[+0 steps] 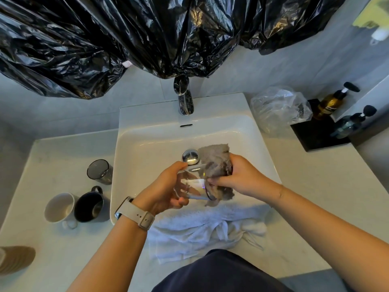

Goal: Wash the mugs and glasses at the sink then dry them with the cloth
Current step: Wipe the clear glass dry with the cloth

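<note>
1. A white towel [202, 226] lies over the sink's [134, 148] near edge
2. Above it, the left hand [166, 186] wraps around a clear glass [193, 186] held on its side, and the right hand [242, 178] clutches a grey cloth [214, 163] pushed into its mouth
3. Best to turn the glass against the cloth, keeping hold firm since wet glass likely slips
4. Further left, 2 mugs [73, 207] and a dark tumbler [100, 171] wait

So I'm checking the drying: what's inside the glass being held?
Part of the grey cloth is pushed into the glass by the right hand; the left hand holds it. Cloth hides the rest inside.
</note>
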Action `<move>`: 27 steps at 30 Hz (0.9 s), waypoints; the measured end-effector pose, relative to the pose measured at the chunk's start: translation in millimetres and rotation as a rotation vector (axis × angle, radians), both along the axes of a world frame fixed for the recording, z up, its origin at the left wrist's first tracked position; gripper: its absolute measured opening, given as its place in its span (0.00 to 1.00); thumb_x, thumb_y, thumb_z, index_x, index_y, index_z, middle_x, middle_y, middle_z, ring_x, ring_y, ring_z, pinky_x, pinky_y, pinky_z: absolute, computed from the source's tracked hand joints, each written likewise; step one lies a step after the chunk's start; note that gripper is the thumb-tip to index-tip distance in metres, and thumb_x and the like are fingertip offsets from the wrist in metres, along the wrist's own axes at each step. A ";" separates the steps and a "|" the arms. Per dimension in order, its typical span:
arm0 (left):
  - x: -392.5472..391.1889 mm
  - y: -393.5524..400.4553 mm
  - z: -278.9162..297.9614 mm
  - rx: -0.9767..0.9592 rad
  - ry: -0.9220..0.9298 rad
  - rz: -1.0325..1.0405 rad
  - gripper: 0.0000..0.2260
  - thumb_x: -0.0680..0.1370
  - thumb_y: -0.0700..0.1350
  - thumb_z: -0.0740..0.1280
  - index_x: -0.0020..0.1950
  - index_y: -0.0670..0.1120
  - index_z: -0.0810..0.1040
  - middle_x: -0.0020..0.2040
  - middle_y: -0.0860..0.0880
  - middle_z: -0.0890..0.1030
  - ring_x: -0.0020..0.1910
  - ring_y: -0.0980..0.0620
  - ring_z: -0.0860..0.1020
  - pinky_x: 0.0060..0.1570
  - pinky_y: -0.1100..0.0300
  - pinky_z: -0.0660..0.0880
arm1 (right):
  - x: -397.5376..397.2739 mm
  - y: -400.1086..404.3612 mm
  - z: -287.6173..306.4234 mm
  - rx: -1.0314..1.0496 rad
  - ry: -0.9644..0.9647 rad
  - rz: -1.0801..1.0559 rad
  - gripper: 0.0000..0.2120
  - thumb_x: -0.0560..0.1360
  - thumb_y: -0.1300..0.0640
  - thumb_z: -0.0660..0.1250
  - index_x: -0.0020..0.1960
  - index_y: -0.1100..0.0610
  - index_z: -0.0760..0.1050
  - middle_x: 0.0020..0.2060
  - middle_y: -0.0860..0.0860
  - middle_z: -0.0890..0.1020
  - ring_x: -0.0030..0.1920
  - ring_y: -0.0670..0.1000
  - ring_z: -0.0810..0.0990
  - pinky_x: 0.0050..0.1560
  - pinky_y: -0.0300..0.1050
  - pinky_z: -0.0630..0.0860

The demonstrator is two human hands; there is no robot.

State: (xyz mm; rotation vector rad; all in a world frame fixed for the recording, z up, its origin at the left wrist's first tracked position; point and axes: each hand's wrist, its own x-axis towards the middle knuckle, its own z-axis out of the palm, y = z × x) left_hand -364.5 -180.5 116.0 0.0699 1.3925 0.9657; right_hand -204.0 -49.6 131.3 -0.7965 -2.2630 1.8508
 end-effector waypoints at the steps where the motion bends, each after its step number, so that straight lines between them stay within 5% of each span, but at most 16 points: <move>1: 1.0 0.8 1.3 -0.008 0.011 -0.029 0.19 0.81 0.57 0.55 0.49 0.41 0.73 0.34 0.40 0.80 0.20 0.51 0.65 0.20 0.69 0.59 | -0.9 -2.0 -2.0 0.164 0.009 -0.019 0.13 0.71 0.61 0.75 0.49 0.48 0.75 0.40 0.44 0.82 0.42 0.47 0.82 0.38 0.32 0.77; 4: 2.6 0.2 5.5 0.005 -0.101 -0.111 0.23 0.81 0.58 0.54 0.43 0.42 0.78 0.33 0.41 0.80 0.22 0.52 0.64 0.20 0.69 0.58 | -1.4 -4.8 -5.3 0.463 0.151 -0.039 0.10 0.70 0.55 0.76 0.45 0.50 0.76 0.36 0.41 0.79 0.38 0.41 0.79 0.39 0.29 0.73; 7: 0.6 0.7 6.5 0.025 -0.152 -0.097 0.24 0.80 0.58 0.55 0.44 0.39 0.78 0.39 0.36 0.80 0.22 0.52 0.63 0.19 0.69 0.58 | -6.8 -10.8 -4.0 0.518 0.191 -0.113 0.14 0.71 0.53 0.75 0.38 0.39 0.70 0.29 0.35 0.74 0.36 0.33 0.77 0.37 0.24 0.69; 11: 5.1 3.5 2.1 0.070 -0.025 0.114 0.19 0.80 0.56 0.57 0.42 0.42 0.75 0.34 0.39 0.79 0.19 0.51 0.64 0.19 0.70 0.58 | -17.0 -20.1 -14.4 0.228 0.055 -0.271 0.08 0.73 0.57 0.73 0.39 0.44 0.79 0.31 0.38 0.79 0.34 0.33 0.78 0.36 0.26 0.70; 13: 7.9 3.4 -2.8 0.097 0.099 0.182 0.19 0.81 0.56 0.57 0.43 0.41 0.75 0.30 0.41 0.77 0.19 0.51 0.64 0.19 0.69 0.58 | -18.0 -24.3 -23.0 -0.124 -0.063 -0.301 0.02 0.73 0.60 0.73 0.46 0.57 0.83 0.36 0.49 0.84 0.38 0.42 0.83 0.38 0.35 0.75; 15: 9.0 2.8 -6.1 0.100 0.243 0.176 0.19 0.81 0.56 0.57 0.45 0.41 0.75 0.30 0.43 0.74 0.19 0.52 0.65 0.19 0.68 0.59 | -15.5 -30.5 -27.7 -0.560 -0.158 -0.322 0.07 0.73 0.63 0.71 0.51 0.63 0.82 0.42 0.57 0.86 0.44 0.55 0.85 0.43 0.45 0.80; 17: 8.8 2.5 -6.7 0.092 0.291 0.132 0.20 0.81 0.56 0.56 0.45 0.41 0.76 0.30 0.43 0.73 0.19 0.52 0.67 0.19 0.68 0.61 | -12.0 -31.7 -30.2 -0.670 -0.223 -0.296 0.07 0.73 0.65 0.69 0.50 0.64 0.81 0.43 0.59 0.85 0.43 0.56 0.85 0.44 0.47 0.81; 19: 8.9 2.1 -5.3 0.062 0.208 0.118 0.19 0.81 0.56 0.57 0.45 0.41 0.75 0.31 0.41 0.75 0.19 0.51 0.67 0.19 0.68 0.61 | -10.7 -24.5 -29.9 -0.456 -0.212 -0.231 0.03 0.72 0.64 0.71 0.43 0.57 0.81 0.36 0.52 0.84 0.37 0.49 0.83 0.37 0.40 0.77; 21: 8.4 2.0 -3.6 0.023 0.108 0.081 0.19 0.81 0.55 0.57 0.45 0.41 0.75 0.32 0.40 0.77 0.20 0.50 0.66 0.19 0.69 0.60 | -10.8 -15.5 -21.7 -0.027 -0.146 -0.122 0.07 0.71 0.60 0.74 0.39 0.50 0.78 0.34 0.46 0.82 0.39 0.47 0.81 0.37 0.35 0.72; 25: 10.2 1.3 -0.5 -0.019 0.065 -0.103 0.20 0.82 0.56 0.55 0.50 0.39 0.73 0.37 0.38 0.78 0.21 0.51 0.64 0.22 0.67 0.55 | -7.9 0.2 -17.9 0.832 0.134 0.211 0.10 0.69 0.60 0.75 0.48 0.61 0.79 0.40 0.55 0.83 0.37 0.57 0.81 0.35 0.38 0.68; 27: 12.3 1.4 1.2 0.000 0.119 -0.089 0.20 0.82 0.57 0.55 0.51 0.39 0.73 0.37 0.39 0.78 0.22 0.51 0.63 0.22 0.68 0.56 | -6.3 1.5 -21.9 0.862 0.165 0.187 0.11 0.69 0.62 0.75 0.48 0.65 0.79 0.39 0.58 0.83 0.36 0.59 0.81 0.34 0.40 0.71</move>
